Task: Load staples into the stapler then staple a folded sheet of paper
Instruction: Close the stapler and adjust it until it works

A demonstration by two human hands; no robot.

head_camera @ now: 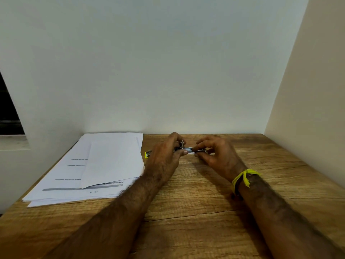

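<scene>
1. Fingers of both hands are curled around the stapler (188,149): left hand (164,156) grips its left part, thumb on the near side and fingers over the far side; right hand (217,155) pinches the right part between thumb and fingertips.
2. Stapler is a slim metal body lying roughly level, left to right, held between the two hands at the far middle of the worktop (205,212). Cannot tell whether it rests on the wood or sits just above it.
3. Small metal upright piece pokes up from the stapler beside the left hand's fingers. Whether the staple channel is open or loaded is too small to tell.
4. Yellow-ended part (147,154) shows just left of the left hand, between that hand and the paper; likely the stapler's end, but the hand hides the join.
5. Stack of white sheets (78,180) lies on the left side of the worktop, slightly fanned, some with printed lines. One blank folded sheet (113,161) lies on top of it, its right edge near the left wrist.
6. Right wrist carries a yellow thread band (244,177) with a dark band beside it.
7. Worktop is wood grain, set into a corner of pale walls (168,71); dark window opening (8,113) at far left.
</scene>
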